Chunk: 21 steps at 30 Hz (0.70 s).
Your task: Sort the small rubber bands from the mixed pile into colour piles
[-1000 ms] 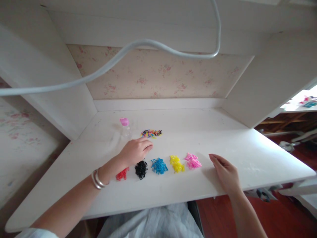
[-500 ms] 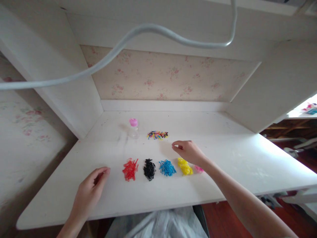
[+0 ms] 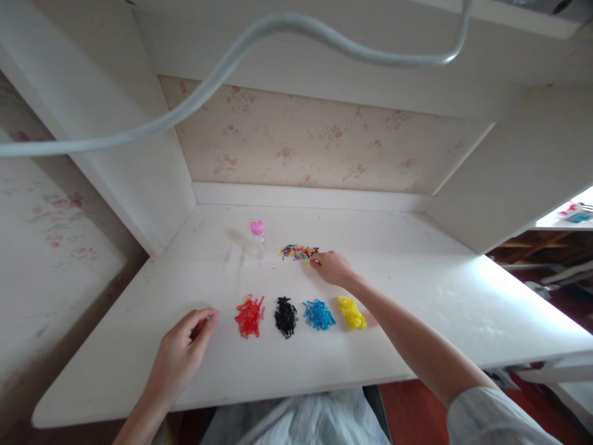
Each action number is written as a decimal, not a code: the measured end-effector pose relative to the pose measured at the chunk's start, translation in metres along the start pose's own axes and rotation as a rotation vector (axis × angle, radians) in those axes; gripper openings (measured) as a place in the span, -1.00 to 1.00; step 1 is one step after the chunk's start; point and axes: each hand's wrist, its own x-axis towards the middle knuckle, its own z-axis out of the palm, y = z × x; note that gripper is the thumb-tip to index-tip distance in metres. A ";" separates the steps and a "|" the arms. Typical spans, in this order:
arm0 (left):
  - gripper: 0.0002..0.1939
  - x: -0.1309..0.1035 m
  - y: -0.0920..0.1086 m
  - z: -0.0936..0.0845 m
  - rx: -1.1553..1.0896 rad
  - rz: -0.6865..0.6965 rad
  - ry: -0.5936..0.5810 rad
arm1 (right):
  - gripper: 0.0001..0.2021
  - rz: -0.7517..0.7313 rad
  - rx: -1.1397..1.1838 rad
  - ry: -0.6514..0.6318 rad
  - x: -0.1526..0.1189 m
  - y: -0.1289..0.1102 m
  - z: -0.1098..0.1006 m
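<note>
My right hand [image 3: 331,267] reaches to the right end of a mixed pile of small coloured rubber bands [image 3: 296,251], fingertips pinched together at its edge; what is between them, if anything, is too small to make out. Left of the red bands [image 3: 250,316], my left hand [image 3: 183,343] rests near the table surface with thumb and forefinger pressed together. Any item in that pinch is hidden. Sorted heaps of black bands [image 3: 286,317], blue bands [image 3: 319,315] and yellow bands [image 3: 351,313] lie in a row. My right forearm mostly covers a pink heap [image 3: 372,321].
Behind the heaps, a clear bottle with a pink cap [image 3: 257,228] stands left of the mixed pile. The white table [image 3: 222,383] is bounded by side panels and a back panel with floral paper. A white cable [image 3: 296,23] crosses overhead.
My right hand has moved forward and left, from in front of the mixed pile to its right end. My left hand keeps its pinch. The view has shifted slightly.
</note>
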 end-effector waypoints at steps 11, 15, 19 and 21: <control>-0.64 0.001 -0.004 0.003 0.031 0.028 -0.029 | -0.66 -0.034 0.157 0.041 -0.087 0.048 -0.029; -0.64 0.001 -0.002 0.004 0.049 0.045 -0.028 | -0.68 0.120 0.176 0.099 -0.125 0.062 -0.018; -0.64 0.002 0.000 0.006 0.074 0.062 -0.025 | -0.65 0.184 0.110 0.117 -0.147 0.070 0.000; -0.64 0.002 0.001 0.006 0.082 0.068 -0.025 | -0.65 0.194 0.060 0.109 -0.152 0.071 0.006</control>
